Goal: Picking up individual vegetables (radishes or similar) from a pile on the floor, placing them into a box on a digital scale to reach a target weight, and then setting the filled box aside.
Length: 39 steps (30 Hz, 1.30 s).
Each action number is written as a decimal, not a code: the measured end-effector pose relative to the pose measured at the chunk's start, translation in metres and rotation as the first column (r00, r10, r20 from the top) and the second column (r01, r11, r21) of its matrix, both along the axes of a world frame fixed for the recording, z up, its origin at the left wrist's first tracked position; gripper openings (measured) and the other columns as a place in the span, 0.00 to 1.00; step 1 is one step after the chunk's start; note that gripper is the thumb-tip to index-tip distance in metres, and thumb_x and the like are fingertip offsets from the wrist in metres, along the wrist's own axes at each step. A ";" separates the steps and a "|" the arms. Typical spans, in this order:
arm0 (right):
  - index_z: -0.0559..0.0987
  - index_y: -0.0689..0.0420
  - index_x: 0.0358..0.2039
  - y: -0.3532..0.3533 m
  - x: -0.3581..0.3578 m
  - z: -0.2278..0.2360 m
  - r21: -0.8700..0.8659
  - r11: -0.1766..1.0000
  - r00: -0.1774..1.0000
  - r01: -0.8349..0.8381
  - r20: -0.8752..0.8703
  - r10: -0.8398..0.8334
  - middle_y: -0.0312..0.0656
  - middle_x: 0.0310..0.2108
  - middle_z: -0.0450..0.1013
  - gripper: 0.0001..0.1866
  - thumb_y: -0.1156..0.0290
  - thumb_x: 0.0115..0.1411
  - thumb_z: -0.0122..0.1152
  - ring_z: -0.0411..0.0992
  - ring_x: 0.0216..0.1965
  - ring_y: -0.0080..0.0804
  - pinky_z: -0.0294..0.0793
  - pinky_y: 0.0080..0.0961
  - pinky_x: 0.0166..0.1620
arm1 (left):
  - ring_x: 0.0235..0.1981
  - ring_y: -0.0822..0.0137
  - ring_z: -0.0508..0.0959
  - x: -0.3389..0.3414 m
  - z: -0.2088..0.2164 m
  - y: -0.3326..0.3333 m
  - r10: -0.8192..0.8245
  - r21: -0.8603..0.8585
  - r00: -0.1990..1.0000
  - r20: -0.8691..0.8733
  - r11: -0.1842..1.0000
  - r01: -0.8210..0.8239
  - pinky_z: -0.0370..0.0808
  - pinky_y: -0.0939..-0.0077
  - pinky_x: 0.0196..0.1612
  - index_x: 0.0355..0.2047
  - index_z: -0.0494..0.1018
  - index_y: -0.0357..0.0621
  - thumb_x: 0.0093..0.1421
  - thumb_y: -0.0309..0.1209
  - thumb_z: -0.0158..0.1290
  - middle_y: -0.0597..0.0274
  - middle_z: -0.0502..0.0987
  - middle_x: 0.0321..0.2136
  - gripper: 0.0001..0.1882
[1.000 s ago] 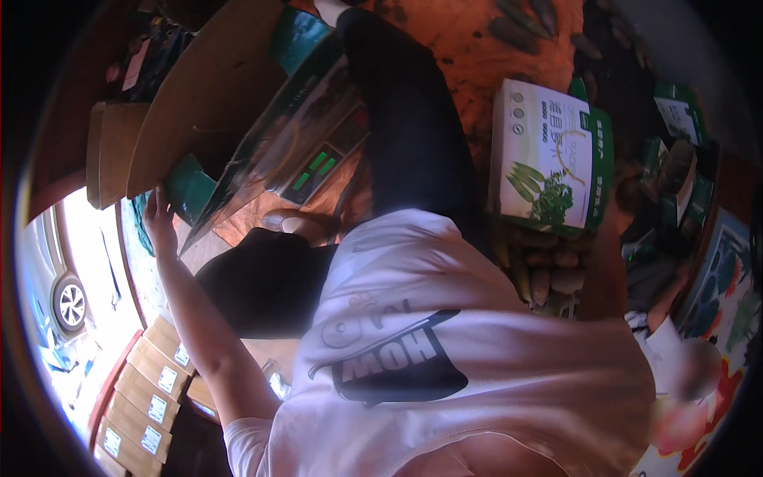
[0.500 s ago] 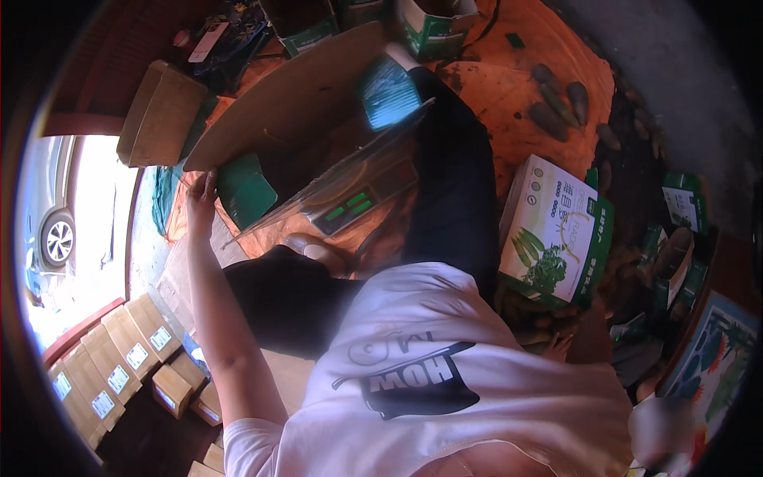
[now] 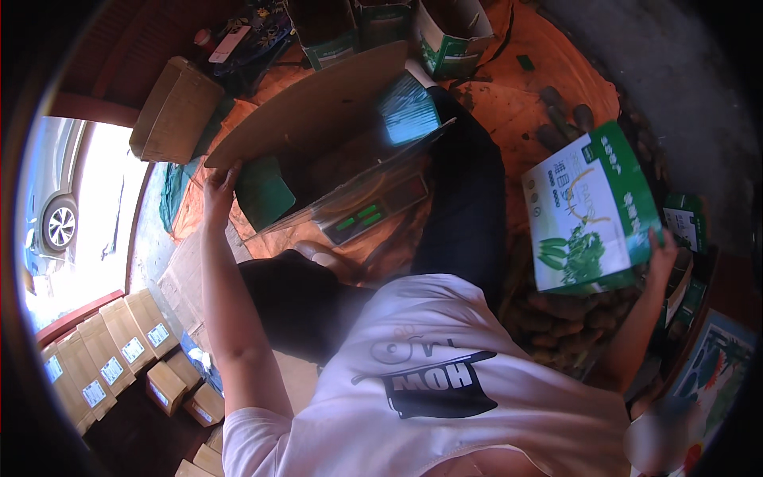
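My left hand (image 3: 221, 184) has its fingers closed over the near left corner of a large open brown cardboard box (image 3: 310, 99). A dark green flap (image 3: 266, 191) and a shiny blue plastic-wrapped bundle (image 3: 408, 110) show at this box. Beside it on the floor is a digital scale (image 3: 373, 208) with lit green displays, partly covered by the box's near side. Over on the right, my right hand (image 3: 661, 248) grips the lower right edge of a white and green printed carton (image 3: 568, 215), which is tilted above a heap of long root vegetables (image 3: 556, 314).
Orange sheeting (image 3: 509, 95) covers the floor, with several green radishes (image 3: 564, 115) lying on it. Open green and white cartons (image 3: 453, 44) stand at the far side. Closed brown boxes (image 3: 119, 342) line the left, by a bright doorway. A small brown box (image 3: 175, 111) stands farther back.
My right hand has risen from low beside my body and taken hold of the printed carton, which has swung right and turned. My left hand stays on the brown box.
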State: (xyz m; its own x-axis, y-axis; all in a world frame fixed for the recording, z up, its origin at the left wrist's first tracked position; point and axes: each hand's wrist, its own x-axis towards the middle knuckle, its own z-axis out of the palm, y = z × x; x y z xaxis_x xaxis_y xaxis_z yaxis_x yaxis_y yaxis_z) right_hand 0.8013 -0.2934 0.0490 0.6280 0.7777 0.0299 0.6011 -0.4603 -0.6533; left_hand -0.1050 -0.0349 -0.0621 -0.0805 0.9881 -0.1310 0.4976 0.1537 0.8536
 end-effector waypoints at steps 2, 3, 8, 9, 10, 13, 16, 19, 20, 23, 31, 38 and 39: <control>0.80 0.66 0.43 0.072 -0.015 0.038 0.012 0.999 0.993 -0.031 0.114 0.030 0.37 0.36 0.78 0.15 0.69 0.61 0.67 0.72 0.36 0.21 0.71 0.21 0.42 | 0.53 0.67 0.75 -0.002 0.001 -0.001 0.005 0.002 1.000 0.003 1.000 -0.005 0.67 0.72 0.58 0.55 0.74 0.35 0.68 0.42 0.53 0.57 0.79 0.50 0.23; 0.80 0.67 0.44 0.107 -0.021 0.053 0.040 0.998 0.999 -0.045 -0.001 0.045 0.37 0.35 0.78 0.16 0.69 0.61 0.67 0.72 0.35 0.21 0.71 0.21 0.42 | 0.52 0.68 0.75 -0.003 0.001 -0.001 0.004 -0.003 1.000 -0.026 1.000 -0.004 0.68 0.72 0.57 0.54 0.75 0.36 0.68 0.42 0.53 0.57 0.79 0.49 0.23; 0.80 0.64 0.49 0.272 -0.040 0.080 0.039 0.990 0.956 -0.135 0.268 0.120 0.44 0.39 0.80 0.22 0.61 0.60 0.68 0.77 0.38 0.28 0.74 0.26 0.43 | 0.49 0.69 0.76 -0.005 0.000 -0.005 0.049 -0.043 0.996 -0.075 0.998 -0.053 0.70 0.71 0.54 0.53 0.76 0.38 0.68 0.43 0.53 0.59 0.80 0.47 0.23; 0.80 0.61 0.51 0.305 -0.045 0.075 0.002 0.993 0.955 -0.116 0.274 0.111 0.47 0.41 0.81 0.25 0.57 0.60 0.67 0.79 0.41 0.33 0.74 0.29 0.45 | 0.48 0.70 0.76 -0.005 0.000 -0.005 0.060 -0.034 0.994 -0.089 0.997 -0.063 0.70 0.72 0.52 0.54 0.76 0.38 0.68 0.44 0.53 0.59 0.80 0.47 0.23; 0.80 0.57 0.52 0.338 -0.050 0.069 0.014 0.989 0.875 -0.148 0.467 0.125 0.48 0.43 0.80 0.25 0.54 0.60 0.65 0.79 0.44 0.40 0.75 0.32 0.47 | 0.47 0.70 0.76 -0.006 -0.001 -0.005 0.113 -0.033 0.985 -0.133 0.992 -0.118 0.71 0.72 0.51 0.54 0.76 0.38 0.68 0.44 0.53 0.59 0.81 0.46 0.24; 0.81 0.45 0.52 0.424 -0.077 0.036 -0.074 0.995 0.771 -0.069 0.628 0.100 0.49 0.48 0.79 0.23 0.48 0.61 0.59 0.75 0.51 0.54 0.75 0.41 0.51 | 0.47 0.72 0.76 -0.008 -0.002 -0.005 0.112 -0.055 0.983 -0.145 0.991 -0.121 0.71 0.73 0.50 0.54 0.75 0.37 0.68 0.44 0.54 0.60 0.81 0.46 0.24; 0.80 0.40 0.53 0.486 -0.113 -0.024 -0.029 0.998 0.804 -0.056 0.592 0.062 0.48 0.48 0.79 0.21 0.49 0.62 0.57 0.76 0.52 0.52 0.76 0.44 0.52 | 0.46 0.74 0.76 -0.009 -0.003 -0.006 0.128 -0.081 0.991 -0.038 0.988 -0.131 0.71 0.74 0.50 0.54 0.75 0.36 0.68 0.42 0.54 0.61 0.80 0.45 0.23; 0.77 0.44 0.57 0.516 -0.148 -0.101 -0.116 0.978 0.898 -0.173 0.390 0.205 0.48 0.50 0.78 0.24 0.59 0.60 0.60 0.75 0.53 0.50 0.74 0.40 0.56 | 0.46 0.74 0.76 -0.008 -0.003 -0.007 0.110 -0.071 0.994 -0.020 0.991 -0.111 0.70 0.75 0.52 0.53 0.76 0.35 0.68 0.41 0.55 0.61 0.81 0.45 0.22; 0.76 0.49 0.59 0.517 -0.164 -0.129 -0.100 0.976 0.965 -0.193 0.161 0.207 0.51 0.53 0.76 0.26 0.63 0.59 0.60 0.74 0.55 0.48 0.72 0.37 0.57 | 0.47 0.73 0.76 -0.007 -0.003 -0.009 0.184 -0.071 0.983 0.001 0.980 -0.184 0.70 0.75 0.54 0.51 0.77 0.36 0.67 0.41 0.57 0.61 0.82 0.45 0.21; 0.62 0.47 0.69 0.491 -0.185 -0.164 -0.154 0.914 0.924 -0.376 -0.137 0.358 0.48 0.62 0.69 0.32 0.73 0.65 0.57 0.70 0.60 0.45 0.72 0.36 0.59 | 0.47 0.73 0.77 -0.007 -0.005 -0.011 0.222 -0.083 0.975 0.010 0.972 -0.221 0.69 0.75 0.54 0.51 0.78 0.36 0.67 0.41 0.57 0.61 0.82 0.45 0.21; 0.65 0.46 0.67 0.367 -0.163 -0.178 -0.023 0.765 0.754 -0.643 -0.193 0.628 0.46 0.59 0.72 0.30 0.72 0.65 0.59 0.73 0.56 0.38 0.73 0.31 0.56 | 0.48 0.72 0.75 -0.035 -0.020 -0.006 0.217 -0.117 0.976 -0.008 0.969 -0.217 0.69 0.77 0.53 0.57 0.74 0.35 0.69 0.39 0.54 0.62 0.79 0.48 0.22; 0.68 0.60 0.63 0.111 -0.101 -0.320 -0.379 0.820 0.893 -0.429 -0.315 0.322 0.45 0.59 0.71 0.28 0.84 0.61 0.54 0.69 0.61 0.33 0.66 0.29 0.64 | 0.64 0.57 0.67 -0.043 -0.015 -0.007 0.132 -0.169 0.989 -0.065 0.975 -0.142 0.63 0.60 0.65 0.64 0.65 0.39 0.70 0.49 0.49 0.52 0.69 0.62 0.32; 0.68 0.60 0.62 0.078 -0.098 -0.342 -0.526 0.756 0.915 -0.389 -0.317 0.250 0.46 0.59 0.71 0.28 0.85 0.60 0.53 0.68 0.62 0.34 0.65 0.31 0.65 | 0.67 0.54 0.64 -0.043 -0.013 -0.008 0.114 -0.118 0.981 -0.156 0.984 -0.133 0.60 0.58 0.68 0.67 0.61 0.39 0.70 0.52 0.46 0.49 0.65 0.65 0.35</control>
